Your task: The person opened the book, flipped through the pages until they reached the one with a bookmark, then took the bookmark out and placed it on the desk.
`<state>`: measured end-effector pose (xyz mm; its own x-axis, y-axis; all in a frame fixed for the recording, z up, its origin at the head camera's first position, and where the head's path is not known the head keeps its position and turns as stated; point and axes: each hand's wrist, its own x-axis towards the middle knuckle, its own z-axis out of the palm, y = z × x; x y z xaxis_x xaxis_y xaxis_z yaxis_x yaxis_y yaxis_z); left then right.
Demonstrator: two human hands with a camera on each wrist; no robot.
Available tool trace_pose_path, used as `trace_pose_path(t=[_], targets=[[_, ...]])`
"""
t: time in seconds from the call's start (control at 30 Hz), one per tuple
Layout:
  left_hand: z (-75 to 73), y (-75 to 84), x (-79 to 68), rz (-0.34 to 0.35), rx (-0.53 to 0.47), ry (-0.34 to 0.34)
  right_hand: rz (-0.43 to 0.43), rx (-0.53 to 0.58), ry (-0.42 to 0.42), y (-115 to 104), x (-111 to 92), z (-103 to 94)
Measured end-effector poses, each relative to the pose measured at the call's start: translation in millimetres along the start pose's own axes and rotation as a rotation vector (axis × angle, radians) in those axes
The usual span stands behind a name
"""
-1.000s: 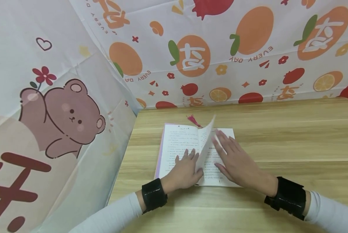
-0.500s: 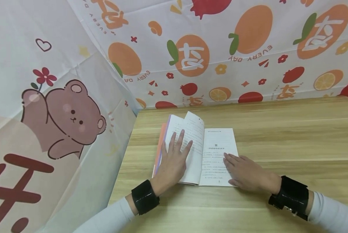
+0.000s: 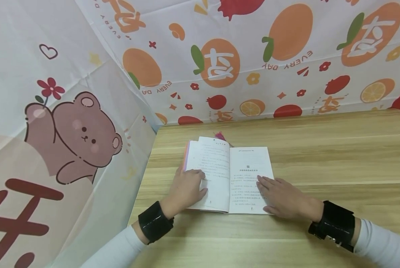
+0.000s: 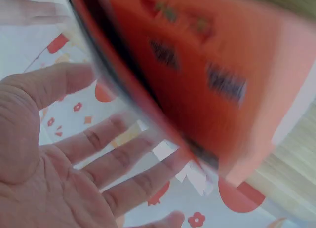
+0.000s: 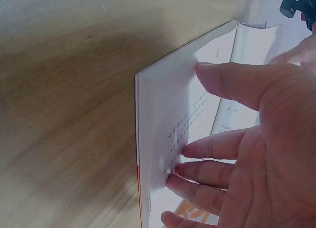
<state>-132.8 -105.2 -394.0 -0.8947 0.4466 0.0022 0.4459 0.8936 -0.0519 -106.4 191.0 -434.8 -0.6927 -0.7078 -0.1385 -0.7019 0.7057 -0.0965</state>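
Observation:
An open book (image 3: 248, 178) with printed white pages lies on the table. My left hand (image 3: 185, 188) rests at the left page, thumb and fingertips over its outer part. In the left wrist view the hand's fingers (image 4: 131, 151) are spread and nearly straight, reaching to the page side of the book's blurred orange cover (image 4: 197, 90), which tilts up off the table. My right hand (image 3: 283, 197) lies on the lower right page. Its fingertips (image 5: 190, 149) touch the print in the right wrist view, and the thumb is held apart near the page's lower edge.
A pink tassel (image 3: 219, 136) sticks out past the book's top edge. The wooden table (image 3: 334, 156) meets a fruit-print cloth (image 3: 253, 48) at the back, and a bear-print cloth (image 3: 82, 126) hangs at the left. Each wrist wears a black band (image 3: 335, 225).
A page standing up mid-book has gone over to the left. My left hand has moved across the left page to its outer edge. The right hand has slid down the right page and stopped.

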Motion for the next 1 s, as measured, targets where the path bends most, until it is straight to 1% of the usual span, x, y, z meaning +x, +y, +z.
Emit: trace_pose_path(t=[0.07,0.1,0.2,0.27,0.3,0.37,0.47,0.53,0.63,0.77,0.87,0.93,1.0], targets=[[2.1,-1.4,0.8,0.029,-0.016,-0.040,0.000,0.005,-0.001,0,0,-1.0],[3.8,-1.3,1.6,0.059,-0.011,-0.059,0.001,0.006,0.000,0,0,-1.3],[10.6,0.8,4.5,0.199,0.024,-0.110,0.001,0.003,0.003,0,0,-1.6],[16.4,2.0,6.5,0.297,0.067,-0.122,0.001,0.000,0.008,0,1,-1.6],[18.9,2.4,7.2,0.333,0.094,-0.126,0.000,0.000,0.010,0,1,-1.7],[23.1,2.5,8.1,0.370,0.133,-0.132,-0.005,-0.002,0.014,0,2,-1.7],[27.6,0.6,8.8,0.376,0.174,-0.134,-0.008,-0.008,0.015,0,2,-1.5],[28.3,-0.3,8.6,0.369,0.162,-0.134,-0.006,-0.010,0.016,-1,3,-1.3],[29.7,-1.3,7.2,0.348,0.105,-0.154,-0.005,0.000,0.020,-1,3,-1.1],[34.2,-2.8,2.8,0.279,0.027,-0.212,-0.002,0.041,0.019,-3,3,-0.2],[37.5,-4.8,-0.5,0.239,0.003,-0.229,-0.001,0.056,0.020,-3,4,0.5],[38.1,-5.7,-1.2,0.251,0.014,-0.212,-0.001,0.050,0.023,-3,4,0.9],[38.8,-4.5,1.0,0.278,0.035,-0.192,-0.004,0.043,0.026,-3,3,0.6]])
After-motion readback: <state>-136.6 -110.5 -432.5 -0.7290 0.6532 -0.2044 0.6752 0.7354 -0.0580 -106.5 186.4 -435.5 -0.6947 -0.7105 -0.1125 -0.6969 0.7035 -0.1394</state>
